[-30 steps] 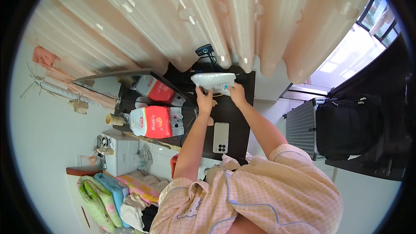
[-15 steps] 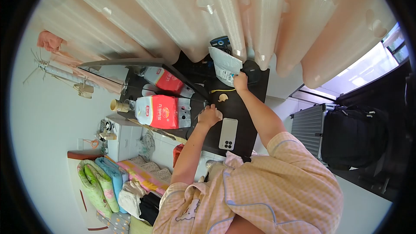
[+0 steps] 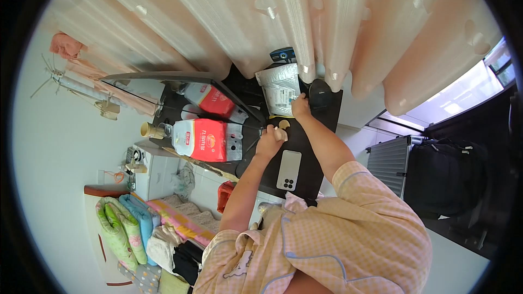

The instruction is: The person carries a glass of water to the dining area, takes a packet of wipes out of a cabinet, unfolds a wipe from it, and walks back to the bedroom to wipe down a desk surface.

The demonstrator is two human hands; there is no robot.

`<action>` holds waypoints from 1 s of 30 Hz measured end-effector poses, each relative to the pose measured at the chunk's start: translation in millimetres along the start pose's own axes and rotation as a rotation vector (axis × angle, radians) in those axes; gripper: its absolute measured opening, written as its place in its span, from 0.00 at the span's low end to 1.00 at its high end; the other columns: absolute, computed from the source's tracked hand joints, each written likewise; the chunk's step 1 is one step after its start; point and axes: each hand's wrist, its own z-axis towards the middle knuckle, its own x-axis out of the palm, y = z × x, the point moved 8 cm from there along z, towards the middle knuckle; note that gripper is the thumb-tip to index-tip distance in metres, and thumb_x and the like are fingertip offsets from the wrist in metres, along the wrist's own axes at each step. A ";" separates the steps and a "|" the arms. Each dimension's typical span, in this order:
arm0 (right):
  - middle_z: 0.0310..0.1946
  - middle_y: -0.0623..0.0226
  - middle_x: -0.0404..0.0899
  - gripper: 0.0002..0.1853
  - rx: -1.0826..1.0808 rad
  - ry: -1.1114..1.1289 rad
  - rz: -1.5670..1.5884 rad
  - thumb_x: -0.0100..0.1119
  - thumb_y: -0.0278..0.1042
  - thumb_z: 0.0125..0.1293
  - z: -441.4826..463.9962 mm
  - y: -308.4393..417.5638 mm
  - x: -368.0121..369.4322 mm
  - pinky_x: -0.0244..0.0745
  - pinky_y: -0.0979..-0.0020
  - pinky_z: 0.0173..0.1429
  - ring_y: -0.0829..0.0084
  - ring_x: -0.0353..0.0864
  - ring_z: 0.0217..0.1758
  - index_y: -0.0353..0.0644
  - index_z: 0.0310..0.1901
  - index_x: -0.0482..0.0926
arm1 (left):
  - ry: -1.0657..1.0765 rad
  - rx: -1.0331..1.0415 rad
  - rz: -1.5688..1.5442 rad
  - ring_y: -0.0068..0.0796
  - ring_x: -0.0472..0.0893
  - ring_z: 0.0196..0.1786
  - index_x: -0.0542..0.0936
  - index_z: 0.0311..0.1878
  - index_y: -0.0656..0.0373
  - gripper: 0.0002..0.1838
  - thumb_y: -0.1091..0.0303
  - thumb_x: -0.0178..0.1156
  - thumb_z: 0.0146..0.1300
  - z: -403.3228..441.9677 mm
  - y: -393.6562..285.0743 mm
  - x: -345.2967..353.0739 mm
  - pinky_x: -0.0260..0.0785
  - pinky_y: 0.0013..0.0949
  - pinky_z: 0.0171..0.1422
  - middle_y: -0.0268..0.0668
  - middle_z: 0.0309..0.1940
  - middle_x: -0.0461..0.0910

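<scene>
A silvery-white mailer packet with a printed label (image 3: pixel 280 88) lies at the back of the dark desk (image 3: pixel 308 144). My right hand (image 3: pixel 300 107) grips its lower right corner, fingers closed. My left hand (image 3: pixel 269 140) is closed round a small beige object (image 3: pixel 280 135), just below another small tan piece (image 3: pixel 284 124) on the desk. A pale phone (image 3: pixel 289 170) rests nearer to me, camera side up. To the left, a red and white package (image 3: pixel 201 140) lies before the screen (image 3: pixel 218 95).
A black rounded device (image 3: pixel 320 94) stands right of the packet, and a webcam (image 3: pixel 283 54) behind it. A beige cup (image 3: pixel 148 129) is at the desk's left end. A suitcase (image 3: pixel 388 160) and black backpack (image 3: pixel 444 177) are at the right. Curtains hang behind.
My left hand has left the packet, moved down toward me and closed on the small beige object. The packet, tilted before, now lies flatter at the back, still in my right hand.
</scene>
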 end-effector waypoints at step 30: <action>0.39 0.58 0.67 0.23 -0.375 -0.089 0.005 0.63 0.36 0.45 -55.1 -76.7 -49.3 0.70 0.63 0.40 0.57 0.71 0.42 0.46 0.44 0.67 | 0.061 -0.055 -0.036 0.51 0.63 0.55 0.67 0.49 0.53 0.23 0.69 0.58 0.47 22.6 9.2 74.1 0.59 0.40 0.57 0.50 0.52 0.63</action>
